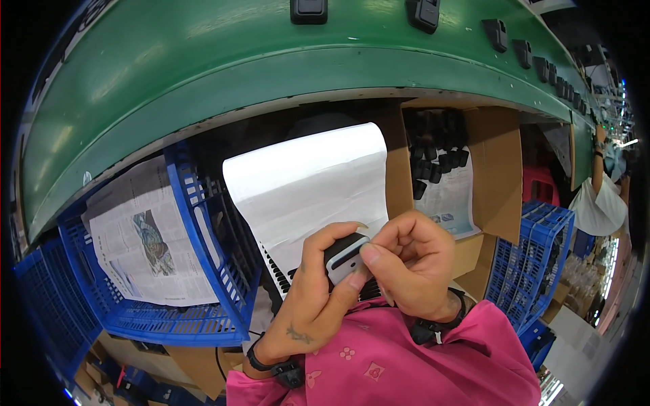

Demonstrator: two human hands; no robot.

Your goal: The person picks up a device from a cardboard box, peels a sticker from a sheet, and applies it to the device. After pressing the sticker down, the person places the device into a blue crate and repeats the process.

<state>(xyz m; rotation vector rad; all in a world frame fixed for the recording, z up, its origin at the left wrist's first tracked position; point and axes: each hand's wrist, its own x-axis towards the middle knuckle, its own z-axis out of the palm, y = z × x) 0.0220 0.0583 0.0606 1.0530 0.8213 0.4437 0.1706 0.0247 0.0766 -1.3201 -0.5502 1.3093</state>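
My left hand (315, 298) is wrapped round a small black and silver-grey device casing (344, 262), held up in front of my pink top. A dark slot and a small dark hole show on its grey face. At the casing's right edge, my right hand (413, 260) is closed with thumb and forefinger pinched together. Whatever lies between those fingertips is too small to make out. Behind my hands a white paper sheet (308, 183) drapes down over rows of dark pieces, which peek out along its lower left edge.
A green conveyor belt (223, 51) crosses ahead, with several black device casings (497, 35) on it. Left stands a blue crate (223, 281) lined with newspaper (145, 237). To the right are a cardboard box (497, 155) of black parts, stacked blue crates (531, 247) and another person's arm (598, 162).
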